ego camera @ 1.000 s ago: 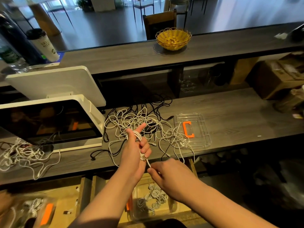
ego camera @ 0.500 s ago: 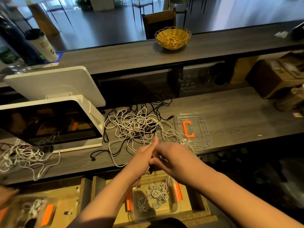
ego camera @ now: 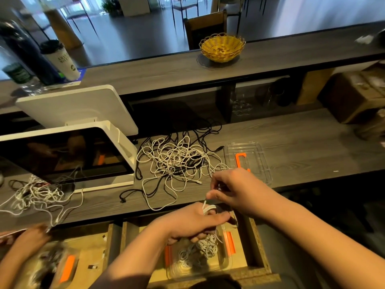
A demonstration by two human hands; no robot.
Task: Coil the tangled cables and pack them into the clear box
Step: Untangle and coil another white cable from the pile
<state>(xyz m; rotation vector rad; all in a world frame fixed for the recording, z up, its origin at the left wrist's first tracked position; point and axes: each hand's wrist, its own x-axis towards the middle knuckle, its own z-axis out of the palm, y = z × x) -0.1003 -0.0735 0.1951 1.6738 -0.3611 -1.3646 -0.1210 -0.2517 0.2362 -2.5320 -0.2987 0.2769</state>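
Note:
A tangle of white and black cables (ego camera: pixel 177 161) lies on the grey counter (ego camera: pixel 302 155). My left hand (ego camera: pixel 193 223) grips a small coil of white cable (ego camera: pixel 208 208), held just over the clear box (ego camera: pixel 226 261) with orange clasps in the open drawer below the counter. Several coiled white cables lie inside that box. My right hand (ego camera: pixel 233 188) pinches the free end of the same cable just above the left hand. The box's clear lid (ego camera: pixel 258 155) with an orange latch lies on the counter to the right of the tangle.
A white screen (ego camera: pixel 62 155) stands at the left. Another cable pile (ego camera: pixel 35 195) lies before it, and another person's hand (ego camera: pixel 29 238) works there over a second box (ego camera: pixel 66 268). A yellow basket (ego camera: pixel 221 47) and a cup (ego camera: pixel 61 59) sit on the upper shelf.
Both hands have come down and toward me from above the tangle to the drawer. The cable wound on my left fingers is now a coil held over the clear box.

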